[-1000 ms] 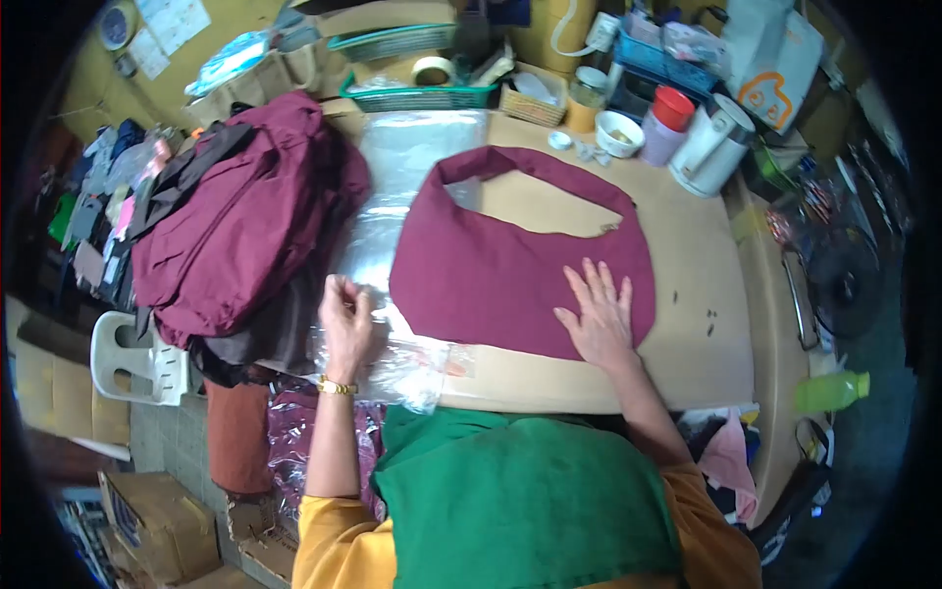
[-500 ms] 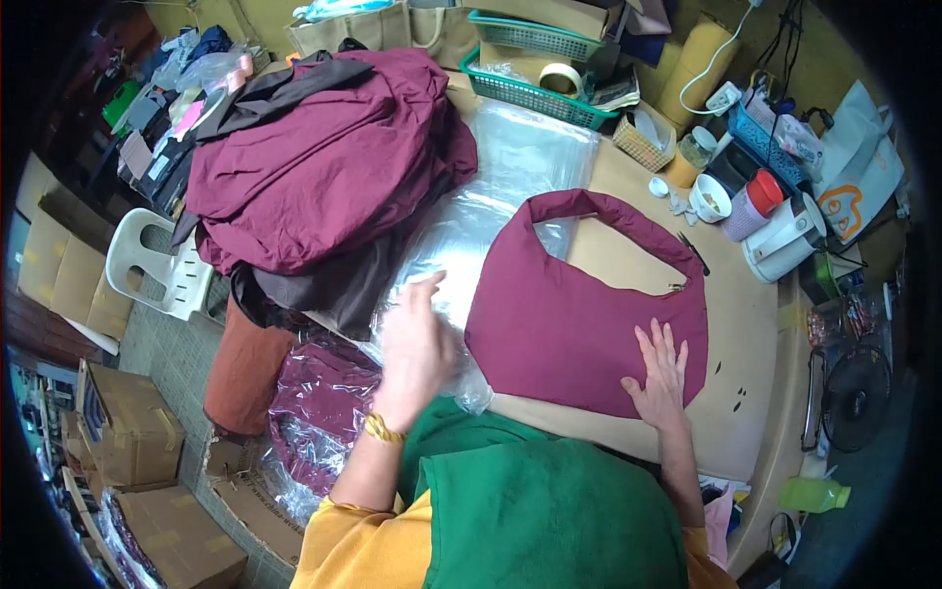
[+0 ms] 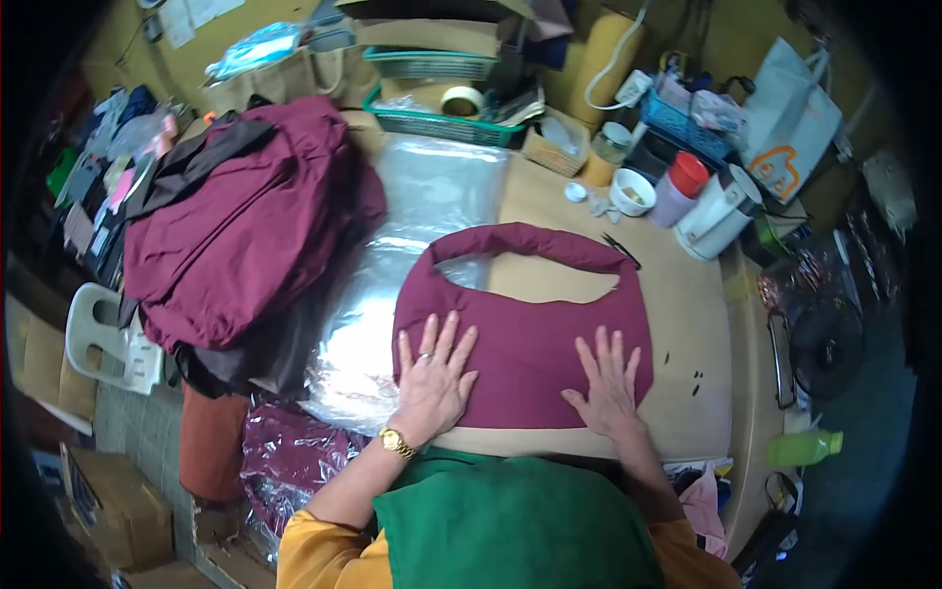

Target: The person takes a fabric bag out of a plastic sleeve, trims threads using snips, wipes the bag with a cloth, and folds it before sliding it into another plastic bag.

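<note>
Your table (image 3: 692,299) is before you, with a heap of maroon fabric (image 3: 245,226) at its left and clear plastic sheets (image 3: 432,187) just beside the heap. The maroon bag (image 3: 525,363) lies flat, handle loop (image 3: 520,239) pointing away from you, its left part over the sheets. Your left hand (image 3: 432,390) is open, palm down on the bag's lower left; your right hand (image 3: 610,398), also spread, lies on its lower right. On the left you wear a gold watch (image 3: 396,444) and a ring (image 3: 425,356)
</note>
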`<move>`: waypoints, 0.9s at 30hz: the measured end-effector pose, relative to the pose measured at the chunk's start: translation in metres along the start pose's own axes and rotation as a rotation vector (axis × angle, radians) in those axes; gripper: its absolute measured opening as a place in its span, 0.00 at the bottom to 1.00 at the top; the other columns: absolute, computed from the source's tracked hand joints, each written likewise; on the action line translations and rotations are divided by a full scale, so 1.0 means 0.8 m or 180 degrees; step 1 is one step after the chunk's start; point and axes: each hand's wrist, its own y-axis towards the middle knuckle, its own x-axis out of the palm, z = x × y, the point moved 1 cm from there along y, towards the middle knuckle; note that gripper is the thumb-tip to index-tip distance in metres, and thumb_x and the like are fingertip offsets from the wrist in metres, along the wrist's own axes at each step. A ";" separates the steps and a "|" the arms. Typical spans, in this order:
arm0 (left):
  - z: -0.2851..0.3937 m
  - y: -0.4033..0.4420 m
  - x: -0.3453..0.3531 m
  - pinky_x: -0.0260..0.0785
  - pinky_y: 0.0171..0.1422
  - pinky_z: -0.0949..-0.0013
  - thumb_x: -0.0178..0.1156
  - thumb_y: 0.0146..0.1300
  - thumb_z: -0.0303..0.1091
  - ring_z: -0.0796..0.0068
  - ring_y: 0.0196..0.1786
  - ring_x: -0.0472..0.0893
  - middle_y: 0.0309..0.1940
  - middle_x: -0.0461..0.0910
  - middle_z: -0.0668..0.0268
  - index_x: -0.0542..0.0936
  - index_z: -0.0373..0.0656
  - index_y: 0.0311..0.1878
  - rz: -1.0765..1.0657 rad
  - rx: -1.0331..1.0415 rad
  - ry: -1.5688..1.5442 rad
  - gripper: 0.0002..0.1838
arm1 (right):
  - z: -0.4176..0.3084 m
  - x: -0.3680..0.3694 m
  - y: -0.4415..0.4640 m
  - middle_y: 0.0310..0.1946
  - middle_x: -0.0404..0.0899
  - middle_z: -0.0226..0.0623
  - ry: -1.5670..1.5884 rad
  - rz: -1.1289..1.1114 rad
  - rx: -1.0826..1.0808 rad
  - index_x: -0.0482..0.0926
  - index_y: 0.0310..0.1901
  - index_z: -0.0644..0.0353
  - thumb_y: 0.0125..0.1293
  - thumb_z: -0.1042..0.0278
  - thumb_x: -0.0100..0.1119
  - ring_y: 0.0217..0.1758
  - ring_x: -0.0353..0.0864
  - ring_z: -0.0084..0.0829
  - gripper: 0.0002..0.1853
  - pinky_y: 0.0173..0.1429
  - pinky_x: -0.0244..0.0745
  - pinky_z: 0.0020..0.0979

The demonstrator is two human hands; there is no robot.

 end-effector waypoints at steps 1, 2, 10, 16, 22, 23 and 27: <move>-0.002 -0.004 0.000 0.38 0.78 0.33 0.57 0.67 0.49 0.52 0.80 0.50 0.78 0.53 0.57 0.63 0.51 0.75 -0.0067 0.0010 0.0045 0.35 | 0.000 -0.001 -0.004 0.79 0.39 0.56 0.0195 -0.0310 -0.0049 0.53 0.77 0.54 0.62 0.37 0.60 0.82 0.32 0.58 0.49 0.77 0.24 0.67; -0.002 -0.010 -0.001 0.38 0.78 0.34 0.57 0.66 0.48 0.52 0.80 0.50 0.78 0.52 0.57 0.61 0.51 0.76 -0.0110 0.0021 0.0105 0.36 | -0.001 -0.001 -0.010 0.79 0.39 0.56 0.0410 -0.0634 -0.0093 0.53 0.77 0.52 0.62 0.37 0.60 0.82 0.32 0.58 0.48 0.77 0.24 0.67; 0.082 0.025 -0.025 0.40 0.76 0.30 0.57 0.66 0.55 0.40 0.79 0.50 0.77 0.51 0.48 0.61 0.52 0.76 -0.0166 0.0432 -0.0181 0.38 | 0.071 -0.054 0.119 0.26 0.79 0.37 0.2847 0.0597 0.0152 0.82 0.43 0.64 0.70 0.70 0.57 0.33 0.77 0.19 0.08 0.42 0.75 0.27; 0.084 0.023 0.023 0.30 0.76 0.26 0.50 0.66 0.64 0.41 0.79 0.48 0.77 0.52 0.49 0.63 0.57 0.76 -0.0370 0.0512 -0.0002 0.39 | 0.180 0.031 0.318 0.55 0.76 0.57 0.0770 0.1206 0.0158 0.78 0.59 0.58 0.59 0.84 0.51 0.63 0.75 0.50 0.25 0.69 0.68 0.44; 0.083 0.028 0.017 0.30 0.75 0.26 0.51 0.66 0.64 0.40 0.79 0.48 0.78 0.50 0.49 0.63 0.57 0.76 -0.0532 0.0526 -0.0022 0.39 | 0.168 0.038 0.397 0.49 0.80 0.58 0.0064 0.0296 0.0244 0.84 0.49 0.60 0.59 0.81 0.54 0.55 0.80 0.51 0.17 0.62 0.74 0.47; 0.083 0.028 0.017 0.30 0.75 0.25 0.52 0.65 0.64 0.40 0.79 0.48 0.78 0.50 0.49 0.63 0.57 0.76 -0.0584 0.0515 -0.0050 0.39 | 0.170 0.038 0.406 0.49 0.80 0.58 0.0068 0.0294 0.0243 0.84 0.49 0.60 0.59 0.81 0.54 0.55 0.80 0.51 0.17 0.62 0.74 0.47; 0.083 0.031 0.017 0.30 0.75 0.25 0.52 0.65 0.64 0.38 0.79 0.47 0.78 0.49 0.48 0.62 0.58 0.76 -0.0737 0.0503 -0.0116 0.40 | 0.168 0.016 0.409 0.41 0.83 0.55 0.0088 0.0573 0.0336 0.85 0.38 0.62 0.59 0.75 0.57 0.48 0.84 0.52 0.09 0.54 0.78 0.48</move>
